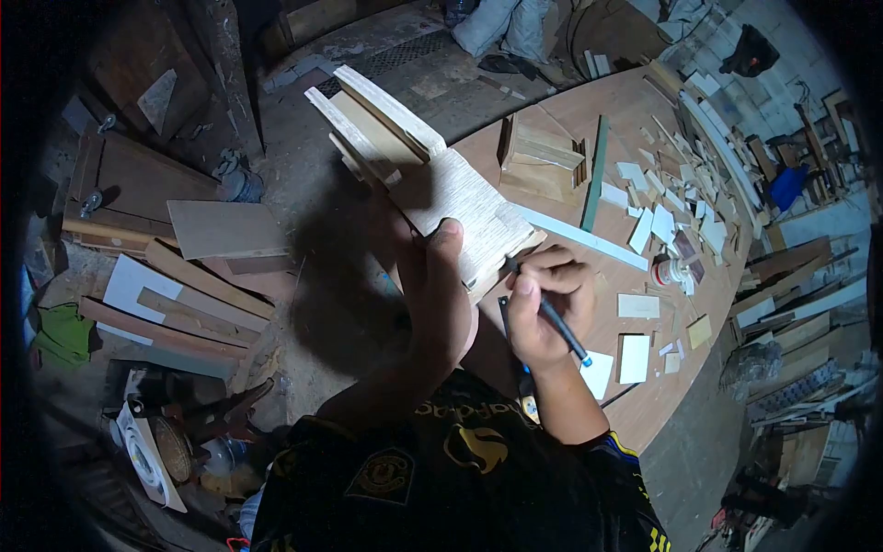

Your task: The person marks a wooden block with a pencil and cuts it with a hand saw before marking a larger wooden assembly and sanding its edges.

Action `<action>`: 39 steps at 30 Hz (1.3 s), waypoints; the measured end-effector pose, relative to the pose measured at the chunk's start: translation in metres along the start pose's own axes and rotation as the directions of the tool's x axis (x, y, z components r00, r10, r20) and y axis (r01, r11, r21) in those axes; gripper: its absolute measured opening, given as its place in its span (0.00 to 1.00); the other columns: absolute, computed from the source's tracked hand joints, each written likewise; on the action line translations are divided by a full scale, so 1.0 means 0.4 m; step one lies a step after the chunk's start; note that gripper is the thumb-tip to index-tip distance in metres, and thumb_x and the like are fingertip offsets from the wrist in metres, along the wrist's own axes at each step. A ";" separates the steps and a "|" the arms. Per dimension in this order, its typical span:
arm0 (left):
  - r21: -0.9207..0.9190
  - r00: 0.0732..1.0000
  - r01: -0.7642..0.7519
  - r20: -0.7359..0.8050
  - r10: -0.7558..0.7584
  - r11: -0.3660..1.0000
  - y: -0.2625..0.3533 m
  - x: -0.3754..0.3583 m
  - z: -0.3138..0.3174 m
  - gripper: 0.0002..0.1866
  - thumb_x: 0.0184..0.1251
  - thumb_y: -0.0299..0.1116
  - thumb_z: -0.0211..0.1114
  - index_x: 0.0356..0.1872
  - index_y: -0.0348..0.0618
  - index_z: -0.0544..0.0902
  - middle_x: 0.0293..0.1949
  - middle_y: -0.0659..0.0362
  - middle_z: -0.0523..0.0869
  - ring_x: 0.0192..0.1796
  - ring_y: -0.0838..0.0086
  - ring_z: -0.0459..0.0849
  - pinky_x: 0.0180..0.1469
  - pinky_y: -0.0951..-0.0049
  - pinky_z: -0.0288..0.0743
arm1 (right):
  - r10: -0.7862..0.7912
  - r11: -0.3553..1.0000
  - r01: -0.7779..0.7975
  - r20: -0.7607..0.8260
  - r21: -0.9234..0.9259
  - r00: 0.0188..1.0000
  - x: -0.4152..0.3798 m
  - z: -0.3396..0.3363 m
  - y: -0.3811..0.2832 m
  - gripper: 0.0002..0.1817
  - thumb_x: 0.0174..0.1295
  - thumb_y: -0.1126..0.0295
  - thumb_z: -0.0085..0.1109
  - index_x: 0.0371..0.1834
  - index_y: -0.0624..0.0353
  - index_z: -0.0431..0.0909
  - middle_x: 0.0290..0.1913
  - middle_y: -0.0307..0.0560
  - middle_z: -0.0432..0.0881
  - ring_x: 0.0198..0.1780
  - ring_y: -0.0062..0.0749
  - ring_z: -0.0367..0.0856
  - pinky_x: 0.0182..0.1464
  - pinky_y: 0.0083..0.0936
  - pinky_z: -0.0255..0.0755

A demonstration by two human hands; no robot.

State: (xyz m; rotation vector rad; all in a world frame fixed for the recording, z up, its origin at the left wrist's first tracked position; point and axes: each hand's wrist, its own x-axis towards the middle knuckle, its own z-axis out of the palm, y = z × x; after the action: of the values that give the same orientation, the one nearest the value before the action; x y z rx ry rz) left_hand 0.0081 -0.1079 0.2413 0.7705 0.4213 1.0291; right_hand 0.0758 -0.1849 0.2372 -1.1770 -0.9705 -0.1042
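A pale wooden assembly (469, 198), with slats jutting from its far end, is held up in front of my chest. My left hand (437, 267) grips its near left side, the thumb lying on the broad light face. In my right hand (552, 308) is a dark pen with a light blue end (563, 329), pinched between thumb and fingers. The pen's upper end is close to the near right corner of the assembly; whether it touches cannot be made out. Most fingers of my left hand are hidden behind the wood.
A brown worktable (598, 285) spreads to the right, bearing a wooden piece (544, 158), a green strip (596, 170), a long white strip (589, 239), a white roll (669, 272) and several offcuts. Boards (225, 230) lie at left. A fan (147, 451) stands lower left.
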 end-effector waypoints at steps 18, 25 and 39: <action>0.198 0.989 -0.125 -0.055 0.139 0.972 -0.008 0.013 -0.007 0.42 0.70 0.31 0.53 0.79 0.45 0.39 0.76 0.48 0.51 0.74 0.60 0.58 0.74 0.59 0.54 | -0.135 0.988 0.146 0.175 -0.052 0.975 -0.001 0.006 -0.007 0.09 0.57 0.77 0.65 0.32 0.61 0.72 0.29 0.52 0.82 0.27 0.37 0.81 0.32 0.27 0.75; 0.079 0.992 -0.074 -0.096 0.081 0.994 -0.043 0.012 -0.028 0.42 0.71 0.33 0.53 0.78 0.43 0.38 0.75 0.46 0.54 0.72 0.61 0.61 0.72 0.61 0.57 | -0.147 0.988 0.151 0.163 -0.014 0.976 0.000 0.006 -0.005 0.08 0.57 0.78 0.65 0.33 0.61 0.72 0.29 0.51 0.83 0.27 0.34 0.82 0.32 0.26 0.75; 0.229 0.998 -0.050 -0.021 0.057 0.972 0.019 -0.006 0.014 0.41 0.72 0.33 0.52 0.78 0.42 0.38 0.74 0.46 0.55 0.70 0.62 0.65 0.69 0.61 0.62 | -0.148 0.988 0.156 0.193 -0.024 0.970 0.000 0.002 -0.007 0.09 0.57 0.77 0.65 0.33 0.62 0.72 0.28 0.51 0.82 0.26 0.38 0.82 0.31 0.28 0.76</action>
State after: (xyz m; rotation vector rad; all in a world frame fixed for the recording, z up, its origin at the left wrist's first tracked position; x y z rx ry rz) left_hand 0.0061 -0.1097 0.2507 0.9785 0.5516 1.0539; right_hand 0.0738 -0.1856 0.2392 -1.1621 -1.2326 -0.1349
